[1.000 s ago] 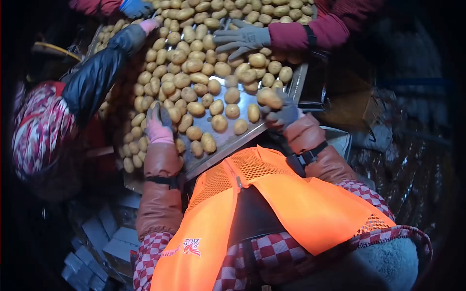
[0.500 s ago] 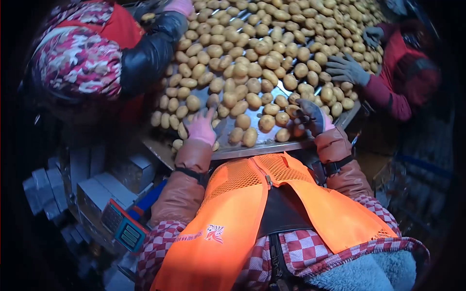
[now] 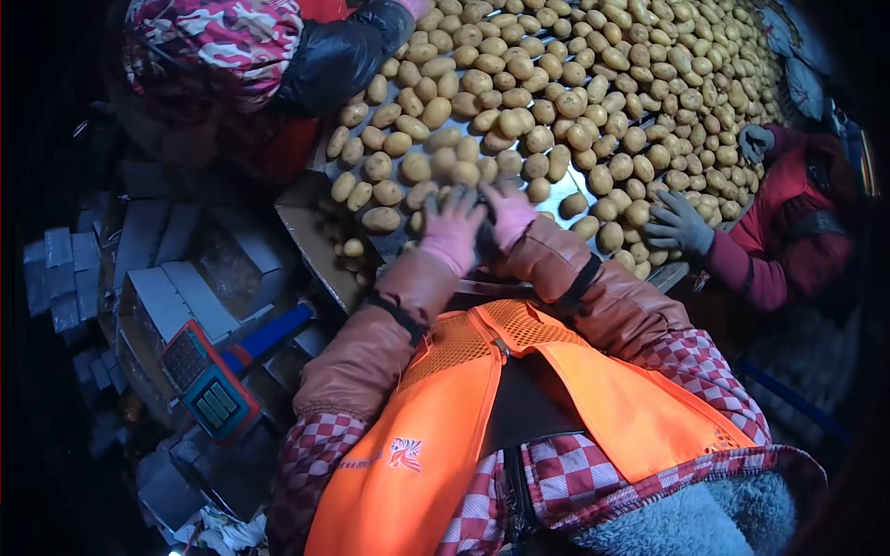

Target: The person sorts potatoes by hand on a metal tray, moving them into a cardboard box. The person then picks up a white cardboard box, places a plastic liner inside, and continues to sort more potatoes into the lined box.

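Note:
My left hand (image 3: 452, 230), in a pink glove with grey fingertips, reaches over the near edge of a metal sorting table (image 3: 567, 193). Its fingers are stretched out and apart against the near potatoes (image 3: 464, 172). Close beside it, almost touching, is my right hand (image 3: 510, 215) in a similar glove, fingers extended forward beside the same potatoes. Neither hand is visibly wrapped round a potato, though the palms are hidden and the potatoes ahead of the fingers are blurred.
Potatoes cover the table towards the back right. A co-worker's gloved hand (image 3: 680, 222) rests by potatoes on the right; another person's dark sleeve (image 3: 343, 56) reaches in from the left. An open cardboard box (image 3: 315, 232) stands below the left edge, a scale display (image 3: 215, 400) lower left.
My hands have come together at the near edge; the right moved left and the left moved right. Several nearby potatoes have shifted. The view has turned, showing more boxes on the left.

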Demonstrator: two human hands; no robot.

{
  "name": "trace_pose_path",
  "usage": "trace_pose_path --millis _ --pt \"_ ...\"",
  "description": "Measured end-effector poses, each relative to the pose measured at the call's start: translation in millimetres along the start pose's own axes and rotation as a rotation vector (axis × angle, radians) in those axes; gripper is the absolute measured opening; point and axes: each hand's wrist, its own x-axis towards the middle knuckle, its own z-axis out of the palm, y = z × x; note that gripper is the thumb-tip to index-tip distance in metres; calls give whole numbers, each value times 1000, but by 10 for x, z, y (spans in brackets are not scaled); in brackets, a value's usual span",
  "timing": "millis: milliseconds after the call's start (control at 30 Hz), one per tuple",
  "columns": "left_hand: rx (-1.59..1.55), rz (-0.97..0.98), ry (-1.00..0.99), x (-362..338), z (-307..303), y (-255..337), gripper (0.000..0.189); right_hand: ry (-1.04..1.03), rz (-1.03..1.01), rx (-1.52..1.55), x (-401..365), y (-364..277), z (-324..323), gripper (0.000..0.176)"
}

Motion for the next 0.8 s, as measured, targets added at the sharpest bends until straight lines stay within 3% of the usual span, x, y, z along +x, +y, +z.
trace_pose_path --millis 33,100,133,167,200,233,267,300,367,400,433,467,500,567,633,667,733,800 --pt "135 36 76 29 264 -223 53 3 -140 78 -36 -25 32 60" --pt "58 -63 47 -113 64 -469 44 -114 -348 456 169 50 -64 47" --pt "2 -148 117 -214 69 -546 39 -108 -93 411 185 -119 -318 35" --pt "-53 -229 187 -296 65 -613 35 22 -92 526 281 35 -269 33" --pt "-36 -382 130 -324 48 -715 37 202 -153 463 372 72 -503 31" --pt "-18 -536 75 -351 28 -821 38 179 16 710 442 145 -716 31" --pt "2 -691 18 -363 4 -887 40 388 -71 97 527 367 -850 44" --pt "2 -646 129 -366 -10 -911 41 456 156 -245 499 446 -759 57" --pt "-8 -529 346 -294 -90 -896 44 209 -14 -249 519 711 -317 64" --pt "-30 -441 335 -117 -256 -782 44 169 164 -138 319 281 -346 61" --pt "0 -310 285 122 -41 -959 48 0 215 -215 247 -2 -417 62" --pt "-60 -212 221 391 -119 -910 49 -32 170 -208 183 -66 -295 63" --pt "-124 -49 378 646 -87 -874 49 -26 126 -149 81 -176 -315 65" --pt "-384 -213 81 1051 -510 -453 55 -54 -36 -67 -12 -94 -318 55" --pt "-319 -221 24 1094 -576 -208 59 -96 -234 184 -101 101 -401 48" --pt "-240 -107 112 1020 -489 -196 60 -113 -339 311 -147 165 -466 45" --pt "-85 107 281 745 -244 -210 61 -181 -136 496 -331 191 -654 39" --pt "-129 68 217 534 -263 -275 64 -210 14 570 -480 378 -806 34"
